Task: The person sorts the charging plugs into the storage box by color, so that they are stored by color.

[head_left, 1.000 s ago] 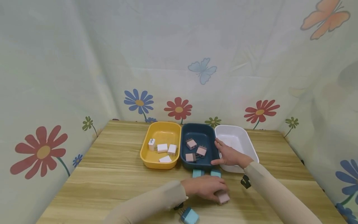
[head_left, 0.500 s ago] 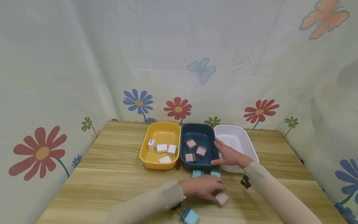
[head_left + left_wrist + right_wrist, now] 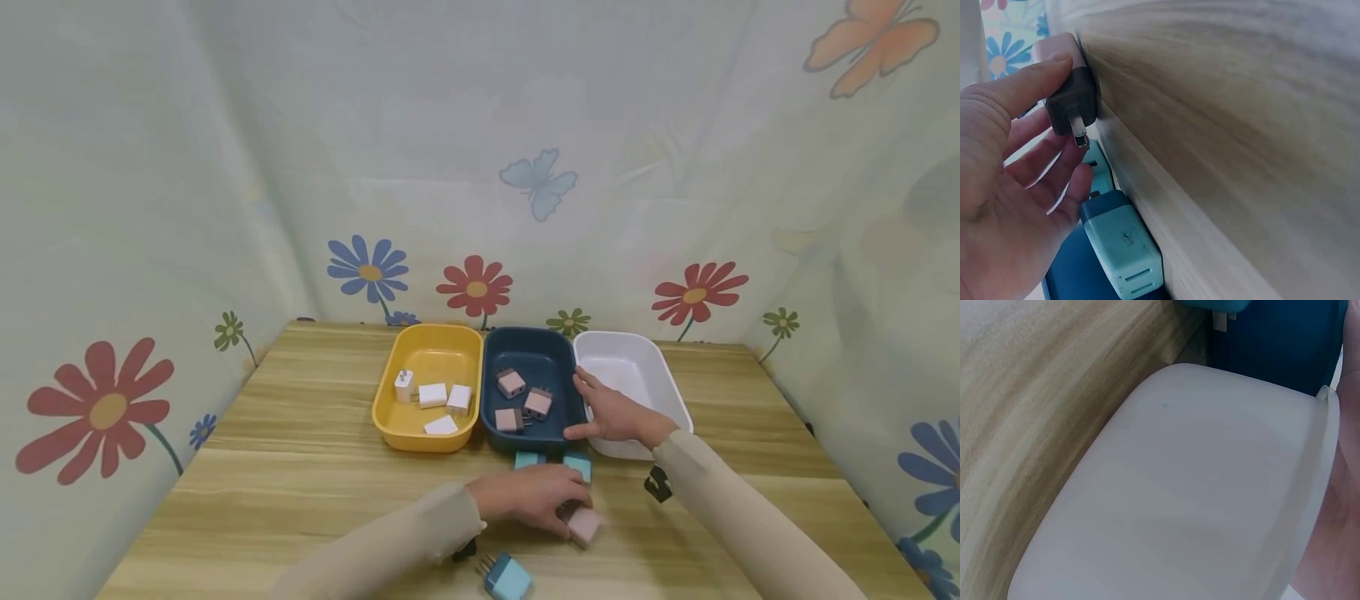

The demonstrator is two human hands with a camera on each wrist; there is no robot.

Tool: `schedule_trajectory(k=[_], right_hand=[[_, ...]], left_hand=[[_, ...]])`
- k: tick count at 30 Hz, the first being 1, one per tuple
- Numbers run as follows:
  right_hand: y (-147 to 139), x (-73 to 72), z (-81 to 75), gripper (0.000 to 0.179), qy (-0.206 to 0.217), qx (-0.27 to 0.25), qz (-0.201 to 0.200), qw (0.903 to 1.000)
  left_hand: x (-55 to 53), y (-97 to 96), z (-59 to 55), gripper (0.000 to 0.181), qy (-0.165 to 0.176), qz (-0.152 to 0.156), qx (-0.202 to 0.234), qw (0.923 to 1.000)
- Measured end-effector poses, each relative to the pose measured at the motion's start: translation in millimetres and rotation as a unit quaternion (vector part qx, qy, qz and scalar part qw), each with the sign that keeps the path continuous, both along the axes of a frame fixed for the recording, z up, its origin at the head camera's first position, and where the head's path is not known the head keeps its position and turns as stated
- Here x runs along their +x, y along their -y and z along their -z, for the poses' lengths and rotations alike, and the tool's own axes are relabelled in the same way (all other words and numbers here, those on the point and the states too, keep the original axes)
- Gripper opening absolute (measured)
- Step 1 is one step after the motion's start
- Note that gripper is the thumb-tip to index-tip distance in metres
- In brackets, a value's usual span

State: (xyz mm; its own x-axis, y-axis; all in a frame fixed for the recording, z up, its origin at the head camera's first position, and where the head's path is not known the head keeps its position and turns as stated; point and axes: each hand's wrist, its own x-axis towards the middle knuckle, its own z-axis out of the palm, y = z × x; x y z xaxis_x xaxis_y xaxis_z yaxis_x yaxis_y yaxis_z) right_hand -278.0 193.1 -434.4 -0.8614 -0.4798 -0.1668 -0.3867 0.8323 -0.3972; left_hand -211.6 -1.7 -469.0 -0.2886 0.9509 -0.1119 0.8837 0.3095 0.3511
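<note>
My left hand [image 3: 534, 498] pinches a pink charger plug [image 3: 583, 526] low over the table. In the left wrist view the thumb presses its side, and the dark grey base and metal prong show. Two teal charger plugs [image 3: 529, 460] lie just beyond this hand, by the navy bin [image 3: 542, 447]; another teal plug [image 3: 509, 578] lies nearer, prongs to the upper left. My right hand [image 3: 618, 414] rests with spread fingers on the adjoining rims of the navy bin and the white bin [image 3: 671, 379]. Several pink plugs [image 3: 537, 403] sit inside the navy bin.
A yellow bin [image 3: 386, 417] with several white charger plugs [image 3: 432, 396] stands left of the navy one, all three bins side by side. Floral cloth [image 3: 420, 125] hangs behind and beside the wooden table [image 3: 300, 467].
My left hand has shifted slightly left with the pink charger plug, which has turned a little in the fingers. My right hand stays on the bin rims.
</note>
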Motion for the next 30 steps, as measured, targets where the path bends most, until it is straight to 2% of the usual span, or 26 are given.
schedule_trajectory(k=[10, 15, 21, 30], right_hand=[[1, -0.4, -0.5, 0.107, 0.008, -0.001, 0.009, 0.9999], [2, -0.6, 0.3, 0.107, 0.012, -0.004, 0.013, 0.9998], [3, 0.3, 0.1, 0.107, 0.016, -0.003, 0.014, 0.9998], [2, -0.7, 1.1, 0.108, 0.021, -0.004, 0.018, 0.9996]], left_hand=[[1.8, 13.3, -6.6, 0.042, 0.037, -0.026, 0.012, 0.9989], [2.2, 22.4, -9.9, 0.044, 0.041, -0.041, 0.033, 0.9978], [-1.0, 35.3, -17.7, 0.043, 0.049, -0.067, 0.055, 0.995], [-9.1, 56.3, -32.3, 0.043, 0.057, -0.091, 0.075, 0.9913]])
